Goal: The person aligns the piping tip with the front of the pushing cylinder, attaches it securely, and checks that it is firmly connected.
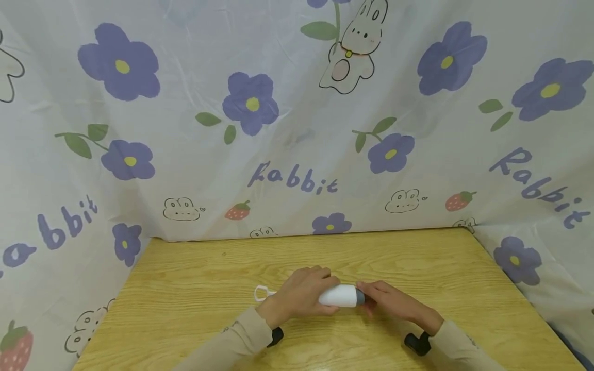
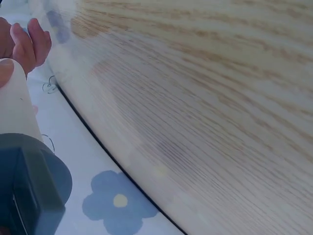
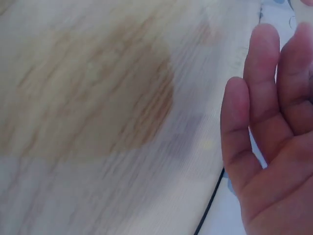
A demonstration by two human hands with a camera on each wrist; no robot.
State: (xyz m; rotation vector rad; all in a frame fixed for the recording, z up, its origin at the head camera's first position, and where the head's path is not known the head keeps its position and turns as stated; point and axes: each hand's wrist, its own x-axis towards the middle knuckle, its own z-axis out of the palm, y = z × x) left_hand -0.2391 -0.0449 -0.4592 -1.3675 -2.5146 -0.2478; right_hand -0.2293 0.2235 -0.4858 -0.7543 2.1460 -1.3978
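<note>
Head view shows me the left hand [image 1: 302, 292] grasping a white bottle [image 1: 341, 296] at near centre, which could slip if the right hand [image 1: 394, 302], its hold on the grey end [image 1: 360, 297] unclear, pulls askew.

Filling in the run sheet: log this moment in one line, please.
left hand: grips white cylinder | right hand: at its grey end | white loop: shows past left hand, link hidden | below: wood-grain tabletop

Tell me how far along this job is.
Looks done: the left hand grips the white cylinder. In hand: the right hand is at its gray end. Remaining: probably finishing there, then setting it down, since the grip is not yet released.
</note>
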